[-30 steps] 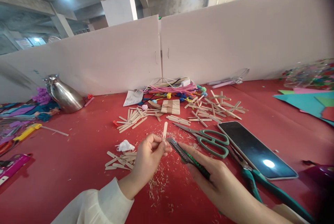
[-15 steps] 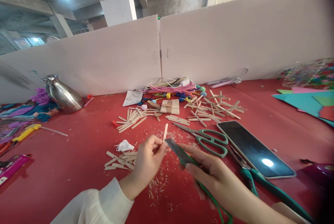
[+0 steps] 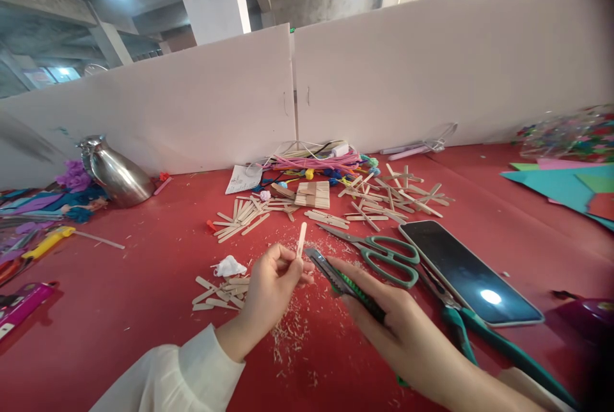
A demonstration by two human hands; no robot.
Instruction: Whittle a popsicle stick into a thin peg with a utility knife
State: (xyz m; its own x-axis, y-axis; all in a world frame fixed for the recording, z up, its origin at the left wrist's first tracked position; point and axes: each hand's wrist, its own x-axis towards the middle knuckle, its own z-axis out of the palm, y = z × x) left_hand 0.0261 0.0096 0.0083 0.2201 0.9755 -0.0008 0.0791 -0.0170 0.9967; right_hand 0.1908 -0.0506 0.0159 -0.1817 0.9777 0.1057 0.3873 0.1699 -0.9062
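Between the thumb and fingers of my left hand [image 3: 278, 281] stands a wooden craft stick [image 3: 301, 239], tilted slightly, its upper end free and its lower part hidden by the fingers. My right hand [image 3: 384, 319] is wrapped round a green utility knife [image 3: 352, 287]. The knife's blade [image 3: 319, 261] is out and points up and left, its tip just right of the stick with a small gap. Wood shavings [image 3: 290, 332] lie scattered on the red table below the hands. Left of my left hand is a small pile of sticks [image 3: 218, 297].
Green-handled scissors [image 3: 391, 258], pliers [image 3: 460, 319] and a phone [image 3: 470, 271] lie at the right. More sticks [image 3: 393, 198] and a stick bundle [image 3: 311, 196] lie farther back. A metal jug [image 3: 118, 172] stands at the left, before a white partition [image 3: 192, 105].
The knife blade has come away from the stick and its angle has turned a little. My left hand and the stick have shifted slightly left.
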